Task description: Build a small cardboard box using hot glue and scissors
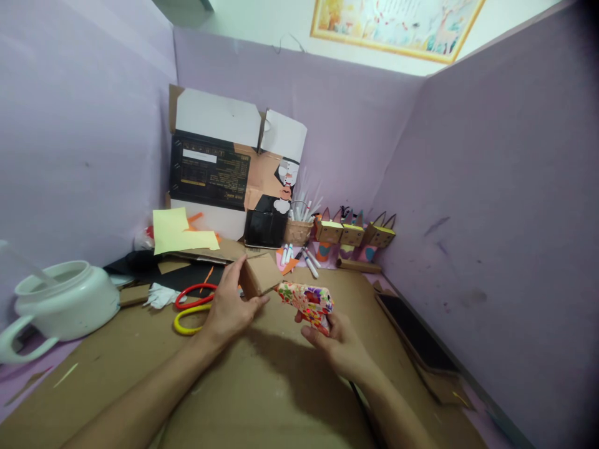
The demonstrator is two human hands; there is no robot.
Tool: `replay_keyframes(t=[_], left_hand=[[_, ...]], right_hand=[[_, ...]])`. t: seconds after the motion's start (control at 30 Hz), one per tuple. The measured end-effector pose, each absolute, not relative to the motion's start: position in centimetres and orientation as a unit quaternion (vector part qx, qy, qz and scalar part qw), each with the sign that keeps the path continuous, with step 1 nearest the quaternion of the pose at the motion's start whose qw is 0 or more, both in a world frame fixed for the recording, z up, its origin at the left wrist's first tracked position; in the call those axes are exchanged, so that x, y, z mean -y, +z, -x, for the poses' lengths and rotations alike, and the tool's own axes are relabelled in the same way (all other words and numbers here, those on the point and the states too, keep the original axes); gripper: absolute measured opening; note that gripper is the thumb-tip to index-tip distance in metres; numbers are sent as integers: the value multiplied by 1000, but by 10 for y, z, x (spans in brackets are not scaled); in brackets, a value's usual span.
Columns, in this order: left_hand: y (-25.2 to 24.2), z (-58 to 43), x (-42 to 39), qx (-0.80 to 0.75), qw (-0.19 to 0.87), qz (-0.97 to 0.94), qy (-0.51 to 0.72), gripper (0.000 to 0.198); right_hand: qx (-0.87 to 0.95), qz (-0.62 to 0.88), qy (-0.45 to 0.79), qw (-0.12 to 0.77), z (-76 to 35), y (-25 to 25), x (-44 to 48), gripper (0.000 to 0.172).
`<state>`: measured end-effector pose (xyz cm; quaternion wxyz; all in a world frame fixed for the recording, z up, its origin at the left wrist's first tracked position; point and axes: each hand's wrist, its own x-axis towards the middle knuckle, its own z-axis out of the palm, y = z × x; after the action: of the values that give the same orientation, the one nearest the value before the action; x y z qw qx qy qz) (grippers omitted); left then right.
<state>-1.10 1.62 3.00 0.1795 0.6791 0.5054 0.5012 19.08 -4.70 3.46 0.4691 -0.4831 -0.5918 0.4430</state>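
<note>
A small brown cardboard box (263, 274) is held in my left hand (231, 308), fingers along its left side and thumb below its near edge. My right hand (339, 343) is wrapped round the handle of a floral-patterned glue gun (306, 298). The gun points left, and its tip is close to the box's lower right edge; whether they touch I cannot tell. A dark cord runs down from beneath my right hand. Left of my left hand lie scissors with red and yellow handles (193, 319), their blades hidden.
A white pot (70, 299) stands at the left, near a white glove (161, 295). Behind are an unfolded printed carton (210, 168), yellow paper (175, 234), a basket of pens (298, 231), loose markers (311, 265) and cardboard animal figures (352, 236). A dark tablet-like slab (418, 333) lies right.
</note>
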Motion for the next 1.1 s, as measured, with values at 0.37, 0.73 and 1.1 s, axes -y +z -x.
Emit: replay_keyframes(t=[0.37, 0.73, 1.1], left_hand=[[32, 11, -15, -507, 167, -693, 485, 79], [32, 10, -14, -500, 164, -697, 487, 78], [30, 9, -16, -511, 162, -691, 484, 79]], right_hand=[[589, 490, 450, 459, -190, 39, 47, 20], [587, 497, 454, 449, -189, 39, 48, 21], [581, 506, 460, 442, -189, 42, 48, 23]])
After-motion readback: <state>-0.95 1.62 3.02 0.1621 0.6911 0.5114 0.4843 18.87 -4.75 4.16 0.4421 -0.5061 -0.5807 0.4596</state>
